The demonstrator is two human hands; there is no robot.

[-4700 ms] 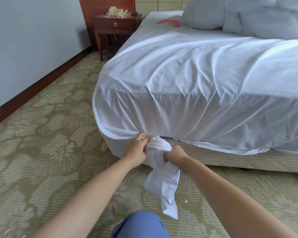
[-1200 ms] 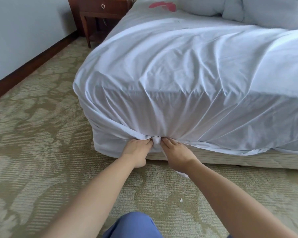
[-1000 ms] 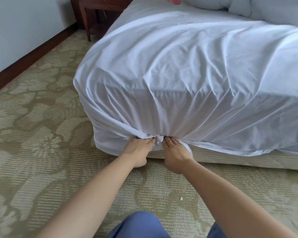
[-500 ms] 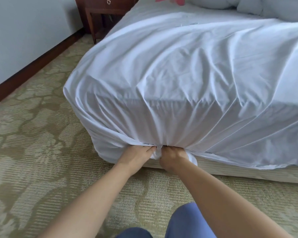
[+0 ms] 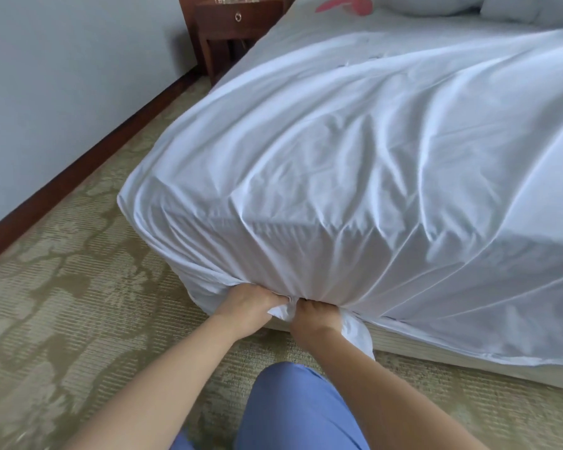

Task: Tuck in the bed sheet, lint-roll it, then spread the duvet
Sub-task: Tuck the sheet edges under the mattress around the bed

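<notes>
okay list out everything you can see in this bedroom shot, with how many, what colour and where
bed sheet: one, white, draped over the mattress, bunched at the near corner
bed base: one, beige striped, under the sheet
pillows: number unclear, white, far end of bed
pink object: one, on the far end of the bed
nightstand: one, dark wood, beside the bed
carpet: beige patterned
wall: grey, left
left hand: grips bunched sheet
right hand: grips bunched sheet
trouser leg: blue, bottom centre
</notes>
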